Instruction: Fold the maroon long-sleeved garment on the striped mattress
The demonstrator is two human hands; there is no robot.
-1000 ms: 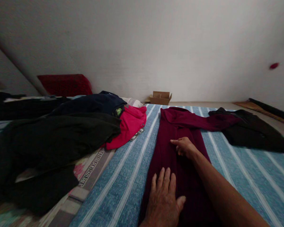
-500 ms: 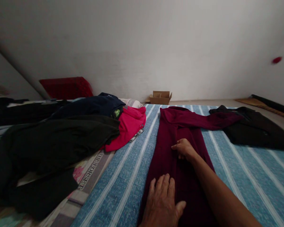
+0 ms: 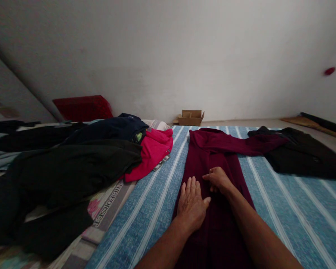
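Observation:
A maroon long-sleeved top [image 3: 196,160] lies lengthwise on the blue striped bed sheet, one sleeve stretched to the right at its far end. My left hand [image 3: 192,203] rests flat on its left part, fingers stretched out and thumb apart. Just ahead and to the right, my right hand [image 3: 218,179] is closed on the cloth near the middle of the top, its index finger and thumb together. The fabric under the right fingers is partly hidden. The sleeve's end reaches a folded black garment [image 3: 305,153] on the right.
To the left lie a dark green garment [image 3: 72,168], a navy garment [image 3: 109,127] and a bright pink one [image 3: 152,149]. Beyond the bed stand an open cardboard box [image 3: 190,118] and a red case-like object [image 3: 84,112] by the wall.
My left hand has slid forward over the maroon top and is now beside the right hand. The right hand has stayed in nearly the same place on the cloth.

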